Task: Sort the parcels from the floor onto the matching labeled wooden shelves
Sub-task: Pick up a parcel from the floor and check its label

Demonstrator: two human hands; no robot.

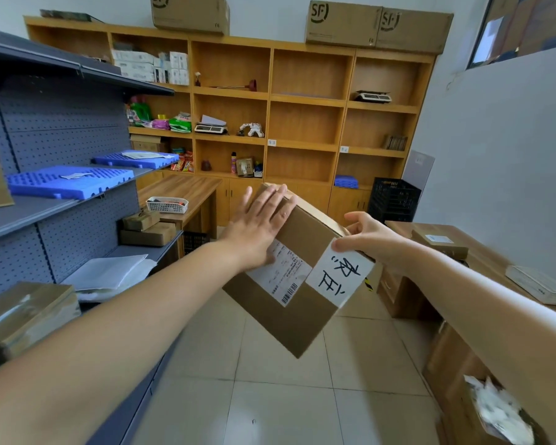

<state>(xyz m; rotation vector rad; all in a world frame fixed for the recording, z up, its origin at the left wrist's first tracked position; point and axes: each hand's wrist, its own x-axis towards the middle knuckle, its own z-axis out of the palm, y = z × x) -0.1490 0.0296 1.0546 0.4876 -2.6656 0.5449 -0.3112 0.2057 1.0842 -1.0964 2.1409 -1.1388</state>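
Observation:
I hold a brown cardboard parcel [297, 303] tilted in the air at chest height. It carries a printed shipping label and a white handwritten label [339, 274]. My left hand [260, 220] lies flat on its upper left face, fingers spread. My right hand [365, 234] grips its right edge by the handwritten label. Ahead stands the wooden shelf unit [305, 101], with small white tags [272, 142] on the shelf edges. Several compartments at its centre and right hold nothing.
A grey metal rack [61, 123] with blue trays and parcels runs along the left. Wooden desks [187, 187] stand at the back left and along the right wall [482, 252]. A black crate [394, 200] sits by the shelves. Tiled floor lies below.

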